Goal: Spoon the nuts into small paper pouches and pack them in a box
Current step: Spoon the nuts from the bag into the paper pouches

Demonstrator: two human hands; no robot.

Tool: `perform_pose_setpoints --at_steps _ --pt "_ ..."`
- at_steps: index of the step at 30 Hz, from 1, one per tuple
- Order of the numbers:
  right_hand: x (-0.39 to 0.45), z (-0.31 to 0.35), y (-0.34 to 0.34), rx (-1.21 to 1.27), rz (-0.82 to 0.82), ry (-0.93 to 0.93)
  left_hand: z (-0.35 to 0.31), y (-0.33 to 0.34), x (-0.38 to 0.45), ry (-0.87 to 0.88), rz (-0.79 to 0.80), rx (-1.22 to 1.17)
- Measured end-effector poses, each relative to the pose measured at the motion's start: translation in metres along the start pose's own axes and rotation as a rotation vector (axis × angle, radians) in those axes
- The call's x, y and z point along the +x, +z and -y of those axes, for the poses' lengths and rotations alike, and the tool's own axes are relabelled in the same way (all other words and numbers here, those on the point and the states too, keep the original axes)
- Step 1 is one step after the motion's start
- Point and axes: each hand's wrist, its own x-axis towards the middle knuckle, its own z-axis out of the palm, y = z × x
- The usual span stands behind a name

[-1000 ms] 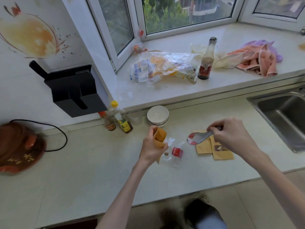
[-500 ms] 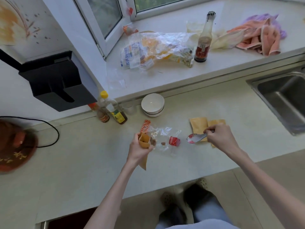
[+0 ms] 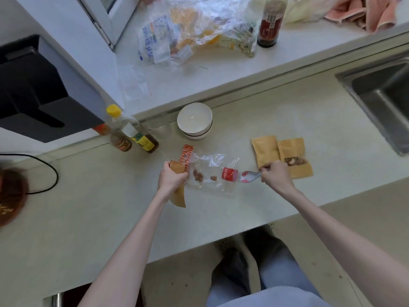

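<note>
My left hand (image 3: 171, 178) grips a brown paper pouch (image 3: 178, 197) by its upper part, near the counter's front edge. Right of it lies a clear plastic nut bag (image 3: 210, 171) with a red label and a few nuts (image 3: 198, 175) inside. My right hand (image 3: 275, 175) holds a metal spoon (image 3: 249, 176), its bowl pointing left at the bag's edge. Behind that hand lie two more brown pouches (image 3: 266, 151), the right one (image 3: 294, 160) showing nuts through its window. No box is in view.
A white bowl (image 3: 194, 120) stands behind the bag, with sauce bottles (image 3: 135, 134) to its left. A steel sink (image 3: 385, 96) is at the right. The window ledge holds crumpled plastic bags (image 3: 194, 29), a dark bottle (image 3: 269, 21) and pink cloth (image 3: 365, 12). A black wall holder (image 3: 33, 89) hangs at left.
The camera has tilted down and closer. My left hand has lowered the pouch to the left of the bag. My right hand has lowered the spoon toward the counter beside the bag.
</note>
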Motion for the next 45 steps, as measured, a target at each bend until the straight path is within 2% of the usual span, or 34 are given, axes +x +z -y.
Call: perform_pose_setpoints --at_steps 8,13,16,19,25,27,34,39,45 --pt "0.023 0.002 0.026 -0.03 0.055 0.015 0.005 0.015 0.023 -0.096 0.077 0.041" --pt "0.031 0.005 0.034 0.045 0.114 -0.002 0.004 0.026 0.027 -0.104 0.119 -0.001" --pt "0.03 0.013 0.032 0.093 0.111 -0.03 0.001 0.033 0.025 -0.129 0.217 -0.07" --pt "0.026 0.025 0.022 0.155 0.075 -0.072 -0.002 0.037 0.017 -0.154 0.233 -0.193" --pt "0.007 0.06 -0.011 0.179 -0.08 -0.337 -0.011 0.034 0.0 0.02 0.138 -0.413" --pt "0.001 0.063 -0.018 0.148 -0.108 -0.366 -0.011 0.033 -0.008 0.092 0.092 -0.461" --pt "-0.006 0.049 -0.011 0.066 -0.125 -0.301 -0.002 0.037 -0.015 0.184 0.024 -0.416" --pt "0.002 0.036 0.009 0.074 0.001 -0.227 0.002 0.044 -0.012 0.21 0.044 -0.393" --pt "0.021 0.027 0.035 0.043 0.057 -0.193 0.012 0.054 -0.006 0.185 0.103 -0.37"
